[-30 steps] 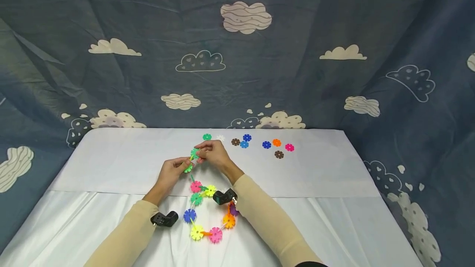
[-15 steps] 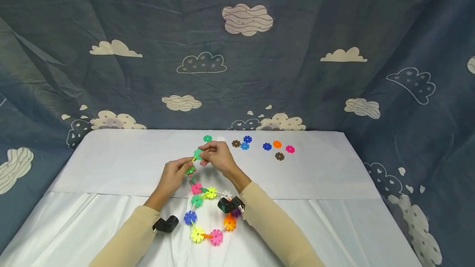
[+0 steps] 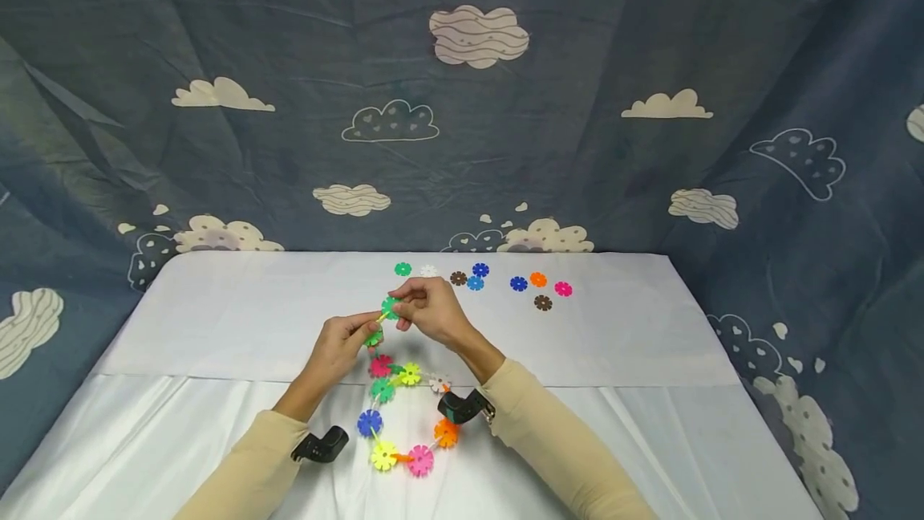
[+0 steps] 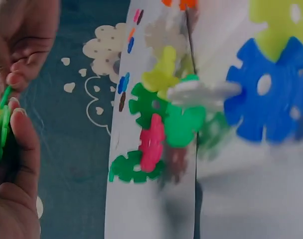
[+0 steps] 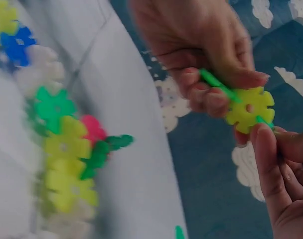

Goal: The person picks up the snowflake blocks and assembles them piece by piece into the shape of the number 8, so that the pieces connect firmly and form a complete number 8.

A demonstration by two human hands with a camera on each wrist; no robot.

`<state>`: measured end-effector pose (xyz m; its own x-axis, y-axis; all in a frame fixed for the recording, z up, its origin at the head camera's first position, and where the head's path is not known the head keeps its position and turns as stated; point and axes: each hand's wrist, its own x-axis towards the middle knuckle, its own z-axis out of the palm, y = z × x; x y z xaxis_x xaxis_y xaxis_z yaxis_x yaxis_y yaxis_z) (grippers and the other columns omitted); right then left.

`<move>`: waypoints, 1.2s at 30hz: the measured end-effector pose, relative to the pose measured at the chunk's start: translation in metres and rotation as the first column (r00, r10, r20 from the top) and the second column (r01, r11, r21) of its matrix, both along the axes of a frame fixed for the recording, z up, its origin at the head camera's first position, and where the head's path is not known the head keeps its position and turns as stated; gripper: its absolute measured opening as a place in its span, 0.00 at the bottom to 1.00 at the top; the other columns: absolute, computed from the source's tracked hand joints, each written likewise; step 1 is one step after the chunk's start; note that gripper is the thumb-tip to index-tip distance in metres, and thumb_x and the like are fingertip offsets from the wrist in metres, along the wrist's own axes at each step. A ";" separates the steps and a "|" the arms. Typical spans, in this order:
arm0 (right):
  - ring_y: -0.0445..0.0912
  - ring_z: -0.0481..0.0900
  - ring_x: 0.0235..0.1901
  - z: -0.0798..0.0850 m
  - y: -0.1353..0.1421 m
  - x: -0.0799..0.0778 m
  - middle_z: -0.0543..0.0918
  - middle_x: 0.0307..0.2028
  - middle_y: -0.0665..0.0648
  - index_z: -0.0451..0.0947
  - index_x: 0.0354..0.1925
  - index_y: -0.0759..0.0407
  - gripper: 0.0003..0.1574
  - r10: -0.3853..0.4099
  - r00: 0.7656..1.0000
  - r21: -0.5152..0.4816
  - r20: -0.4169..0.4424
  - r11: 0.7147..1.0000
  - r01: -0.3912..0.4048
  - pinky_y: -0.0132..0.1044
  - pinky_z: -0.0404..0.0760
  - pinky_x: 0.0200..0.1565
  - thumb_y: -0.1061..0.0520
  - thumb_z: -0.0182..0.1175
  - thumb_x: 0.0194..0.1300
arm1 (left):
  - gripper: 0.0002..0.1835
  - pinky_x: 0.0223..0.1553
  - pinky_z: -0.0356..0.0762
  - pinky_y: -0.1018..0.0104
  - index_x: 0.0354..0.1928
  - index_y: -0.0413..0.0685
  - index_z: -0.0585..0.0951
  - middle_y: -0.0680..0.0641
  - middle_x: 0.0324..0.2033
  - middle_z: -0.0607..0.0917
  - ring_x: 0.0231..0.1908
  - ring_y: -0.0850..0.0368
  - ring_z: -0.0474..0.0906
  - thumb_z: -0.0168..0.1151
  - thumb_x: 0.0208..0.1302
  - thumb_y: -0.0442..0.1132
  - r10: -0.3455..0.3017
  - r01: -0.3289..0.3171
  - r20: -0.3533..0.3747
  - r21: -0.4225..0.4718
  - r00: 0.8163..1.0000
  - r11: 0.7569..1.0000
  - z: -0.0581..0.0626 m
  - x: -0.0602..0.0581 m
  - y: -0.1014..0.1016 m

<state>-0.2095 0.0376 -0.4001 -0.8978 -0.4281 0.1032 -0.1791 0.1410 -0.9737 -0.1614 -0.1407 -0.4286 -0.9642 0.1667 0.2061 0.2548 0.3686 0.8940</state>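
My left hand (image 3: 338, 350) pinches a light green notched disc (image 3: 373, 338). With thumb and fingers my right hand (image 3: 436, 313) grips a green disc (image 3: 390, 308). A yellow disc (image 5: 250, 110) joins the two, slotted edge-on between them in the right wrist view. Both hands are raised in front of the backdrop in the wrist views. Below them, a linked ring of discs lies on the white cloth, with a blue disc (image 3: 370, 423), a pink disc (image 3: 420, 461) and an orange disc (image 3: 446, 433). A red disc (image 3: 380, 366) sits at its upper left, just under my left hand. The right wrist camera covers part of the ring.
Loose discs lie along the back of the table (image 3: 621, 319), among them a green one (image 3: 403, 269), a brown one (image 3: 543, 303) and a hot pink one (image 3: 563, 289). A dark cloud-print curtain (image 3: 563, 175) hangs behind the table's far edge.
Both hands have shifted slightly right and toward me with the held discs. The right forearm has swung right, uncovering the white disc of the ring. The loose discs stay put.
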 end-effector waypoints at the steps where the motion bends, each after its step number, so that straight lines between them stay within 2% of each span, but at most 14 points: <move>1: 0.41 0.79 0.18 -0.002 0.000 0.001 0.84 0.28 0.64 0.80 0.44 0.73 0.11 0.007 1.000 -0.007 0.013 1.000 -0.007 0.52 0.84 0.33 0.72 0.60 0.62 | 0.14 0.28 0.75 0.67 0.49 0.26 0.80 0.41 0.26 0.85 0.23 0.61 0.75 0.56 0.68 0.31 -0.008 0.008 0.005 -0.014 1.000 1.000 0.001 0.000 -0.001; 5: 0.41 0.79 0.20 -0.012 0.002 -0.002 0.83 0.30 0.70 0.78 0.48 0.76 0.14 0.046 0.997 -0.087 0.061 0.995 -0.040 0.44 0.84 0.32 0.70 0.58 0.65 | 0.18 0.32 0.78 0.66 0.53 0.28 0.79 0.42 0.31 0.86 0.27 0.62 0.77 0.58 0.68 0.37 -0.063 0.066 0.039 -0.082 0.997 0.994 0.004 0.001 -0.006; 8: 0.42 0.78 0.19 -0.015 0.004 -0.008 0.81 0.28 0.73 0.77 0.48 0.77 0.14 0.053 0.996 -0.155 0.066 0.987 -0.042 0.35 0.82 0.28 0.70 0.57 0.65 | 0.23 0.38 0.81 0.60 0.58 0.30 0.76 0.40 0.34 0.86 0.31 0.55 0.82 0.58 0.69 0.42 -0.090 0.096 0.120 -0.045 0.989 0.994 0.006 0.002 -0.010; 9: 0.42 0.78 0.19 -0.015 0.004 -0.011 0.81 0.27 0.70 0.77 0.48 0.77 0.14 0.044 0.997 -0.170 0.068 0.985 -0.032 0.34 0.81 0.27 0.71 0.57 0.65 | 0.23 0.39 0.82 0.58 0.58 0.30 0.75 0.39 0.35 0.86 0.33 0.51 0.83 0.58 0.70 0.42 -0.084 0.088 0.144 -0.021 0.986 0.996 0.006 0.002 -0.011; 12: 0.41 0.78 0.19 -0.018 0.004 -0.019 0.81 0.25 0.63 0.76 0.51 0.74 0.16 0.006 0.995 -0.174 0.098 0.985 0.011 0.33 0.81 0.26 0.72 0.56 0.65 | 0.21 0.36 0.82 0.59 0.56 0.32 0.77 0.37 0.34 0.85 0.33 0.44 0.83 0.58 0.70 0.42 0.007 -0.009 0.208 0.007 0.978 1.000 0.000 -0.001 -0.019; 15: 0.41 0.78 0.19 -0.025 0.003 -0.025 0.81 0.26 0.62 0.74 0.55 0.75 0.19 0.004 0.984 -0.161 0.178 0.987 0.025 0.36 0.82 0.29 0.72 0.54 0.66 | 0.18 0.27 0.80 0.64 0.52 0.34 0.79 0.41 0.30 0.85 0.26 0.50 0.81 0.58 0.70 0.41 0.105 -0.080 0.276 -0.101 0.955 0.992 -0.012 -0.005 -0.027; 17: 0.41 0.78 0.19 -0.032 0.002 -0.028 0.80 0.27 0.64 0.72 0.56 0.76 0.19 0.022 0.969 -0.152 0.245 0.988 0.016 0.36 0.82 0.30 0.72 0.52 0.67 | 0.18 0.23 0.78 0.66 0.51 0.35 0.79 0.45 0.27 0.84 0.20 0.55 0.78 0.60 0.68 0.44 0.138 -0.074 0.347 -0.192 0.927 0.979 -0.021 -0.007 -0.029; 20: 0.40 0.77 0.19 -0.042 0.001 -0.033 0.80 0.26 0.61 0.69 0.55 0.79 0.18 0.052 0.945 -0.172 0.322 0.985 0.005 0.32 0.80 0.28 0.71 0.50 0.68 | 0.24 0.21 0.74 0.66 0.52 0.35 0.77 0.48 0.19 0.81 0.15 0.59 0.73 0.63 0.65 0.49 0.139 -0.011 0.419 -0.294 0.897 0.956 -0.030 -0.007 -0.024; 22: 0.39 0.76 0.19 -0.046 0.000 -0.036 0.79 0.25 0.55 0.67 0.56 0.79 0.19 0.069 0.929 -0.202 0.363 0.979 0.006 0.28 0.78 0.25 0.71 0.49 0.69 | 0.26 0.23 0.75 0.65 0.49 0.36 0.79 0.49 0.19 0.80 0.16 0.58 0.74 0.65 0.62 0.52 0.157 -0.003 0.412 -0.352 0.898 0.936 -0.031 -0.007 -0.017; 27: 0.39 0.76 0.19 -0.048 0.001 -0.039 0.78 0.24 0.52 0.64 0.57 0.78 0.20 0.104 0.899 -0.269 0.425 0.963 0.016 0.25 0.76 0.24 0.71 0.47 0.69 | 0.21 0.35 0.77 0.58 0.39 0.39 0.82 0.48 0.28 0.83 0.31 0.55 0.79 0.68 0.58 0.53 0.206 -0.049 0.305 -0.453 0.930 0.890 -0.030 -0.004 -0.008; 29: 0.39 0.77 0.20 -0.048 0.002 -0.040 0.78 0.26 0.53 0.65 0.59 0.75 0.20 0.113 0.888 -0.277 0.446 0.961 0.017 0.26 0.77 0.24 0.70 0.47 0.70 | 0.19 0.37 0.77 0.58 0.38 0.40 0.82 0.48 0.31 0.84 0.34 0.56 0.79 0.69 0.58 0.51 0.214 -0.072 0.296 -0.427 0.931 0.902 -0.032 -0.003 -0.006; 31: 0.41 0.77 0.21 -0.047 0.003 -0.040 0.77 0.30 0.55 0.67 0.60 0.72 0.21 0.117 0.876 -0.282 0.467 0.959 0.023 0.27 0.77 0.25 0.70 0.46 0.70 | 0.19 0.35 0.79 0.60 0.40 0.40 0.82 0.48 0.33 0.85 0.32 0.56 0.79 0.69 0.58 0.50 0.204 -0.088 0.311 -0.350 0.928 0.933 -0.035 -0.003 -0.006; 34: 0.43 0.77 0.24 -0.046 0.003 -0.041 0.76 0.40 0.61 0.70 0.59 0.72 0.22 0.138 0.854 -0.315 0.501 0.949 0.032 0.29 0.77 0.26 0.71 0.45 0.69 | 0.19 0.34 0.80 0.63 0.44 0.39 0.79 0.46 0.37 0.86 0.30 0.56 0.81 0.69 0.59 0.46 0.169 -0.111 0.355 -0.177 0.920 0.978 -0.038 -0.003 -0.004; 36: 0.43 0.76 0.24 -0.045 0.002 -0.042 0.75 0.45 0.64 0.72 0.56 0.75 0.21 0.155 0.844 -0.351 0.514 0.936 0.041 0.30 0.78 0.27 0.73 0.43 0.67 | 0.20 0.35 0.81 0.64 0.47 0.36 0.77 0.42 0.39 0.86 0.31 0.56 0.83 0.68 0.60 0.44 0.125 -0.115 0.379 -0.048 0.917 0.992 -0.040 -0.004 -0.004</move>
<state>-0.2515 0.0398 -0.4452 -0.8305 -0.5073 -0.2301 0.3755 -0.2048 -0.9039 -0.1652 -0.1448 -0.4688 -0.9822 0.0451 -0.1824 -0.1499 0.3977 0.9052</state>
